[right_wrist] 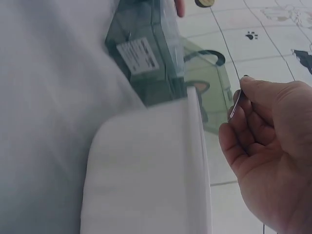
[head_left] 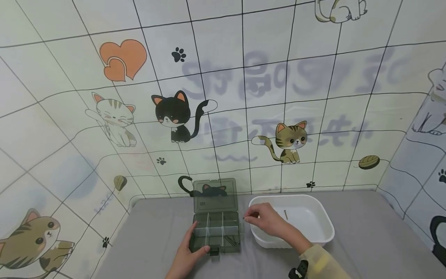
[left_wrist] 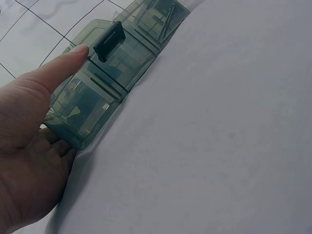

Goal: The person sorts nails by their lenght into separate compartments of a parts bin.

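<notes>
A translucent green storage box (head_left: 215,231) stands with its lid (head_left: 215,205) raised at the back. My left hand (head_left: 186,252) holds its near left corner, thumb by the dark latch (left_wrist: 109,41) and fingers along the side. Several thin nails (head_left: 230,241) lie in the front right compartment. My right hand (head_left: 266,221) pinches a slim metal nail (right_wrist: 236,104) between thumb and fingers, above the left rim of a white basin (head_left: 271,243). Another nail (head_left: 285,214) is inside the basin.
The basin stands just right of the box on a grey cloth-covered table (head_left: 153,232). Behind the table rises a wall sheet (head_left: 230,139) with a grid and cartoon cats, and it also closes in both sides. A black object (head_left: 439,240) shows at the right edge.
</notes>
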Demonstrator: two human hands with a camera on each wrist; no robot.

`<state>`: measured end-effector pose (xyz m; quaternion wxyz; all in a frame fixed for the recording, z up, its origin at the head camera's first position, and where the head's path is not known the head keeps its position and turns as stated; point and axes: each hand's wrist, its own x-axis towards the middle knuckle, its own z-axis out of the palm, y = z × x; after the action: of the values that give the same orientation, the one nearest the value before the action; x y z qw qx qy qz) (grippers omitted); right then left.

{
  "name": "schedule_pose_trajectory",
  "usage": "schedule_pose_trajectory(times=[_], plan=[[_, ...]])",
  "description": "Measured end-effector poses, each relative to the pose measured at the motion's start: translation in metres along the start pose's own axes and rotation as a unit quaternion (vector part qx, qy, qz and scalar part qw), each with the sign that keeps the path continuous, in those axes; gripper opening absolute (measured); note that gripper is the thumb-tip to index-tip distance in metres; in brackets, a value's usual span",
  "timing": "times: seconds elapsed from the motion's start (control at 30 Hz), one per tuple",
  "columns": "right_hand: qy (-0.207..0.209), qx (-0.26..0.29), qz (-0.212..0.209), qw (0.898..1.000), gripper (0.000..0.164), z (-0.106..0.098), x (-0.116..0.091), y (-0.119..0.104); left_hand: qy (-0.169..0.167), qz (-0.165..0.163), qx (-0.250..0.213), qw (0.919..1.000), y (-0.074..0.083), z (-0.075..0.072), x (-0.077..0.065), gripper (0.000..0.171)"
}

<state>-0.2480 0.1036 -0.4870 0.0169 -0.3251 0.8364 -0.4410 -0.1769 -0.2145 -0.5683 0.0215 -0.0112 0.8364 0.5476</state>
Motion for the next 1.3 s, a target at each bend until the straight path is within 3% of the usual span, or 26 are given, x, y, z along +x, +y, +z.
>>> schedule_pose_trajectory(times=[0.4, 0.77, 1.3], plan=[[-0.034, 0.022, 0.01, 0.999, 0.006, 0.029, 0.013, -0.017, 0.007, 0.003, -0.001, 1.0, 0.003, -0.001, 0.0, 0.092], [-0.043, 0.014, 0.016, 0.999, 0.007, 0.047, 0.022, -0.018, 0.01, 0.011, 0.0, 0.9999, 0.001, 0.0, 0.0, 0.092], [-0.005, -0.012, 0.016, 1.0, 0.005, 0.043, 0.021, -0.021, 0.016, 0.018, -0.004, 0.9997, 0.001, 0.0, -0.001, 0.09]])
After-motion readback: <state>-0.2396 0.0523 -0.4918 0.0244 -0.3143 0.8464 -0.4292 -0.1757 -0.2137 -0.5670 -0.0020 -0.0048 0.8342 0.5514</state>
